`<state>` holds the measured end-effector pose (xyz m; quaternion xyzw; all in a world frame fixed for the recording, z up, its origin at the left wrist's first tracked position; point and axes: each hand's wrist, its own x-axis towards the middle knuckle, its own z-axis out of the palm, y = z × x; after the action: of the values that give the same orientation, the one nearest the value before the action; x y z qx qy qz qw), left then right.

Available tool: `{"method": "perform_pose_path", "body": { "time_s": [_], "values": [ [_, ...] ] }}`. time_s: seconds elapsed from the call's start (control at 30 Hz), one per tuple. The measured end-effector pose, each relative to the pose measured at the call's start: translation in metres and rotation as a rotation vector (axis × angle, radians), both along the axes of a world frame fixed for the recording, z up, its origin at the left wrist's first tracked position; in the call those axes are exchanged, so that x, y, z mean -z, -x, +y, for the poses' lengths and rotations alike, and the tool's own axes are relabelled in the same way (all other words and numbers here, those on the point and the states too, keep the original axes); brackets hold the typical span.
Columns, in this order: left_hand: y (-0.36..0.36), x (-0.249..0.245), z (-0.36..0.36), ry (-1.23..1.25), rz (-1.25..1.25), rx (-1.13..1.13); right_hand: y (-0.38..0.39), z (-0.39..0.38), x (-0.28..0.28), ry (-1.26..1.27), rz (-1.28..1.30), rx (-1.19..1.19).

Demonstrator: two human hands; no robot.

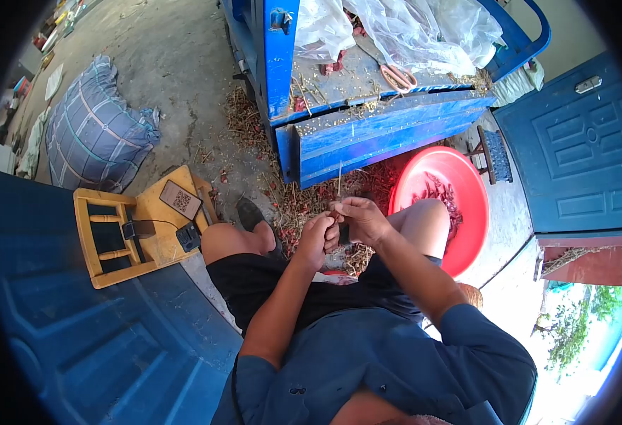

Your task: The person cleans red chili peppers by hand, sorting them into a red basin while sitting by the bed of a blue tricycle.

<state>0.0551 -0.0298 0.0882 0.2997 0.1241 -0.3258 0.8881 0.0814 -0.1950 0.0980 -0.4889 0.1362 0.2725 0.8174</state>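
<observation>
I sit with my knees apart and both hands meet in front of them. My left hand [316,241] and my right hand [362,219] pinch the same thin dry stalk [339,180], which sticks up from between the fingers. A small dark piece [344,234] hangs between the two hands; I cannot tell what it is. Just right of my right knee stands a red basin [466,173] with red chilli pieces [438,191] in it. Dry stalks and red scraps [304,205] litter the ground under my hands.
A blue cart [367,127] stands ahead with clear plastic bags [403,32] and orange-handled scissors [398,76] on its bed. At the left is a low wooden chair [105,248] bearing a QR-code card [180,200], with a striped sack [95,134] behind it. A blue door [573,156] is at the right.
</observation>
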Motion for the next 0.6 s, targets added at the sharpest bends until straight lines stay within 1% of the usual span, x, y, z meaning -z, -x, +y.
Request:
{"method": "perform_pose_path", "body": {
  "time_s": [0.03, 0.07, 0.1, 0.13, 0.17, 0.23, 0.27, 0.3, 0.37, 0.4, 0.43, 0.47, 0.5, 0.53, 0.57, 0.6],
  "values": [
    [0.0, -0.001, 0.0, -0.005, 0.008, 0.004, 0.005, 0.004, 0.008, -0.105, 0.034, 0.13],
    [0.0, -0.001, 0.0, 0.002, -0.006, 0.003, 0.009, 0.007, 0.017, -0.248, 0.056, 0.177],
    [0.002, 0.001, 0.001, 0.008, -0.014, 0.001, 0.007, 0.014, 0.014, -0.254, 0.073, 0.183],
    [0.007, 0.005, -0.001, -0.062, 0.051, 0.007, 0.0, 0.02, 0.001, -0.418, 0.043, 0.286],
    [0.014, 0.007, -0.001, -0.069, 0.081, 0.02, -0.004, 0.021, -0.008, -0.58, 0.015, 0.404],
    [0.02, 0.006, 0.003, -0.041, 0.033, 0.08, -0.018, 0.009, -0.013, -0.45, -0.066, 0.333],
    [0.023, 0.014, 0.005, 0.007, 0.024, 0.077, -0.02, -0.004, -0.005, -0.289, -0.07, 0.273],
    [0.024, 0.012, 0.008, 0.001, 0.005, 0.088, -0.02, -0.016, 0.005, -0.296, -0.089, 0.281],
    [0.022, 0.009, 0.011, -0.056, 0.084, 0.005, -0.015, -0.041, 0.017, 0.563, -0.154, -0.152],
    [0.021, 0.013, 0.012, -0.076, 0.086, -0.017, -0.012, -0.053, 0.014, 0.564, -0.167, -0.152],
    [0.02, 0.016, 0.011, -0.077, 0.082, -0.019, -0.005, -0.064, 0.012, 0.732, -0.269, -0.181],
    [0.019, 0.02, 0.011, -0.129, 0.09, -0.022, -0.001, -0.069, 0.013, 0.897, -0.369, -0.208],
    [0.018, 0.023, 0.009, -0.178, 0.099, -0.029, -0.003, -0.066, 0.005, 0.897, -0.37, -0.21],
    [0.02, 0.026, 0.006, -0.179, 0.106, -0.026, -0.002, -0.06, -0.013, 0.68, -0.239, -0.307],
    [0.023, 0.029, 0.003, -0.181, 0.111, 0.025, 0.002, -0.053, -0.022, 0.459, -0.108, -0.388],
    [0.021, 0.029, -0.002, -0.179, 0.107, 0.076, 0.01, -0.048, -0.002, 0.508, -0.396, -0.435]
  ]
}}
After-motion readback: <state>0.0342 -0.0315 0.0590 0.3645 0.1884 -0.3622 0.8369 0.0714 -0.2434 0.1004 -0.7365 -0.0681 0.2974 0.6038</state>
